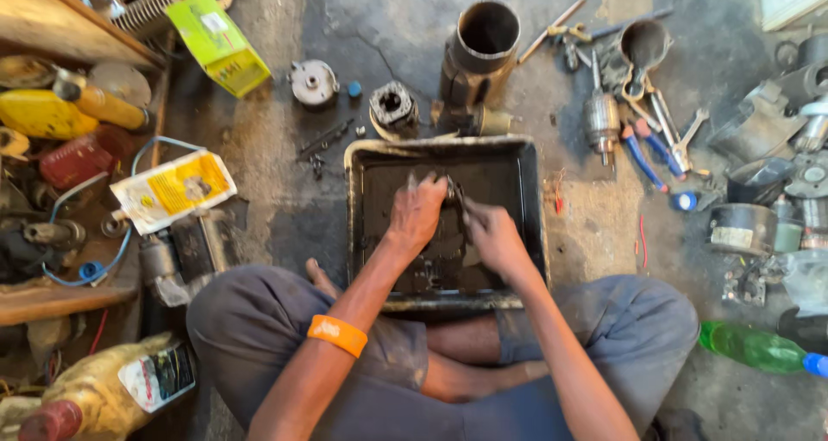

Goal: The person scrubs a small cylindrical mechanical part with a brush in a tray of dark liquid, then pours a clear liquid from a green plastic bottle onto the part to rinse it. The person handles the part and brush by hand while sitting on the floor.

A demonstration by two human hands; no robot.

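I sit cross-legged on the floor with a black rectangular tray (528, 201) of dark oily liquid before my knees. Inside the tray, my left hand (417, 215) grips a small greasy metal part (442, 182) from above. My right hand (494, 232) is closed on something thin and dark, its tip against that same part; what it is cannot be made out. More dark metal pieces (426, 274) lie in the liquid near the tray's front edge. An orange band (337, 335) circles my left wrist.
Behind the tray stand a metal cylinder housing (479, 54), a small square motor part (392, 107) and a round cap (312, 82). Wrenches and pliers (657, 137) and an armature (603, 119) lie right. Left: yellow-green box (217, 42), bottles (105, 394), a cluttered wooden shelf (60, 294). A green bottle (754, 347) lies at right.
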